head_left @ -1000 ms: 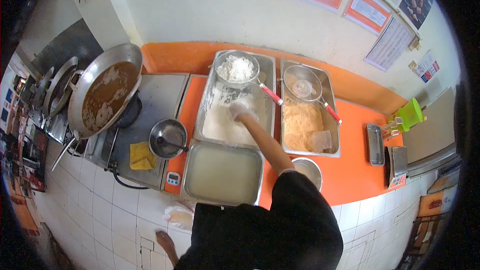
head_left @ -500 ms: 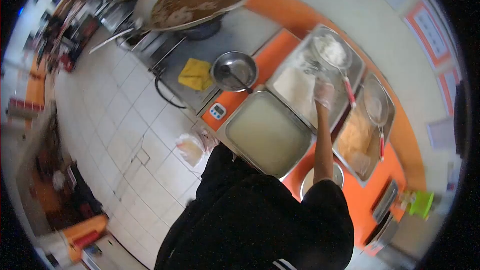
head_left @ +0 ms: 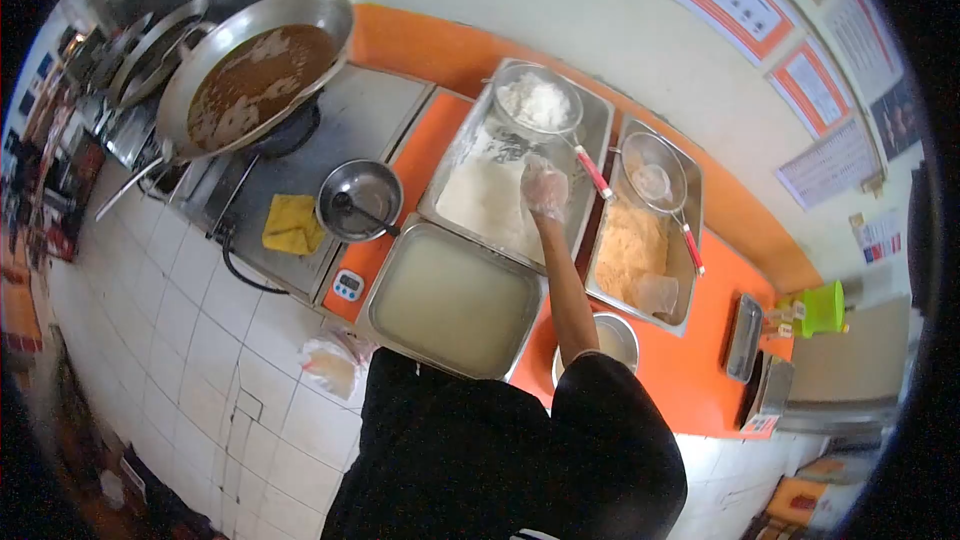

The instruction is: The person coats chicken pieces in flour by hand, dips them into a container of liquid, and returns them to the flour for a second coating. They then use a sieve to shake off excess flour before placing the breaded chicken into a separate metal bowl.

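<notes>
My right hand (head_left: 545, 188), in a clear plastic glove, reaches over a metal tray (head_left: 590, 130) of white flour (head_left: 487, 198). It is at the right side of the flour, its fingers curled together; whatever may be inside them is hidden. Just above the hand, a mesh strainer (head_left: 548, 127) with a red handle (head_left: 594, 173) rests in the same tray and holds a heap of white flour (head_left: 535, 100). My left hand is out of view. Nearer my body lies a metal pan of cloudy, pale liquid (head_left: 455, 298).
To the right, another tray holds orange powder (head_left: 630, 250), a strainer (head_left: 652, 172) and a clear scoop (head_left: 656, 294). A round container (head_left: 622, 340) sits under my forearm. On the left are a bowl (head_left: 360, 200), yellow cloth (head_left: 291, 224), timer (head_left: 347, 285) and wok of brown liquid (head_left: 262, 85).
The camera view has turned, so the trays and wok appear further left and more of the wall shows. My right hand stays over the flour tray, near the strainer.
</notes>
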`<state>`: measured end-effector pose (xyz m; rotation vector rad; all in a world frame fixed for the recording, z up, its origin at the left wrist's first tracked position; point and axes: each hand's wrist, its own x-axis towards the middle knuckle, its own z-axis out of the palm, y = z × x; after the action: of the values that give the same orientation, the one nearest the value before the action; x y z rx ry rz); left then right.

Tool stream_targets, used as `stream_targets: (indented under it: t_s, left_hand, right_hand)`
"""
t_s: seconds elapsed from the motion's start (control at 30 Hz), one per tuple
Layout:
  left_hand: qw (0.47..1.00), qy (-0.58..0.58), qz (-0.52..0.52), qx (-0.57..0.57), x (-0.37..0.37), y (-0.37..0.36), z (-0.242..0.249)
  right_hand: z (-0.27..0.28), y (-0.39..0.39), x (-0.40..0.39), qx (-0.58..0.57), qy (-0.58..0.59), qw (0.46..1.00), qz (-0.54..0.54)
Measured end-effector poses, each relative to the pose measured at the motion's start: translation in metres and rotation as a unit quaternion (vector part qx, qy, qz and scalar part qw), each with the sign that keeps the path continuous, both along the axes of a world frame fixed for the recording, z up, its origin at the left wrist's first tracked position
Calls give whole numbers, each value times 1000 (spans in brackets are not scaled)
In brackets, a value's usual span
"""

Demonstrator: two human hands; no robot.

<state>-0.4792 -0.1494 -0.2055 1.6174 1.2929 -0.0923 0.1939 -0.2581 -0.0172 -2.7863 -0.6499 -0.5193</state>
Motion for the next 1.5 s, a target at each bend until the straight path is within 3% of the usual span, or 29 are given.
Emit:
stream_targets:
  t_s: [0.1, 0.2, 0.3, 0.37, 0.43, 0.5, 0.53, 0.57, 0.6, 0.63, 0.67, 0.7, 0.73, 0.83, 0.87, 0.97, 1.03, 1.1, 1.13, 1.17, 1.23, 1.3, 1.37, 1.4, 1.47, 1.5]
  left_hand:
    - [1000, 5, -1, -6, -4, 1, -1]
    - [1000, 13, 2, -11, -7, 3, -2]
    - [999, 20, 13, -25, -4, 11, 0]
    - [999, 17, 18, -34, 0, 23, 5]
    - [998, -5, 28, -52, 15, 43, 8]
    - [993, -65, 61, -83, 43, 70, 33]
    - [984, -155, 55, -72, 46, 83, 32]
    - [966, -247, 44, -60, 63, 98, 44]
    - [988, -141, 55, -10, 74, 104, 55]
    - [986, -151, 62, -24, 76, 112, 52]
    - [975, -216, 36, -34, 64, 122, 15]
    - [986, -62, -126, 86, 73, 118, 40]
    - [985, -40, -140, 92, 77, 108, 36]
    - [991, -29, -118, 64, 68, 93, 32]
    - [990, -31, -118, 65, 81, 93, 34]
    - [992, -38, -102, 65, 93, 91, 34]
    - [991, -41, -105, 67, 98, 93, 35]
    - [992, -46, -93, 73, 97, 90, 37]
    - [992, -49, -85, 74, 98, 88, 37]
    - [993, -50, -79, 74, 98, 86, 37]
    - [993, -47, -75, 82, 85, 83, 37]
    - [991, -58, -70, 98, 86, 79, 38]
    - [986, -83, -52, 132, 75, 77, 30]
    - [976, -112, -48, 178, 54, 75, 14]
    - [930, -187, -53, 313, 17, 80, -33]
    - [928, -136, -81, 338, 48, 89, 11]
  right_hand:
    - [34, -27, 34, -110, -87, 980, -142]
    - [38, -40, 61, -97, -15, 960, -263]
    - [37, -54, 83, -160, 106, 976, -99]
    - [38, -44, 75, 73, 254, 964, 19]
    - [34, -35, 58, 294, 386, 863, 139]
    - [10, -25, 47, 388, 447, 802, 81]
    - [2, -14, 41, 443, 472, 761, 54]
    - [10, -2, 32, 444, 459, 767, 59]
    - [15, 1, 20, 445, 445, 775, 58]
    - [22, -4, -7, 445, 435, 782, 46]
    - [23, -6, -44, 541, 457, 706, -1]
    - [39, 5, -64, 629, 462, 624, -33]
    - [63, 14, -55, 704, 456, 543, -44]
    - [71, 3, -72, 482, 500, 715, -81]
    - [-8, 13, -46, 551, 419, 722, -20]
    - [48, 15, -48, 383, 381, 839, -63]
    - [-7, 13, -49, 534, 278, 799, 22]
    - [41, 11, -54, 412, 378, 827, -52]
    - [49, 13, -60, 459, 391, 796, -49]
    - [42, 14, -37, 470, 330, 819, -15]
    - [-48, 15, -6, 483, 240, 842, 28]
    - [-31, 13, -21, 461, 242, 854, 16]
    - [32, 18, -65, 411, 275, 869, -30]
    - [25, 18, -59, 496, 388, 776, -40]
    - [-56, 23, -13, 551, 304, 775, 60]
    - [-81, 25, 5, 579, 251, 768, 113]
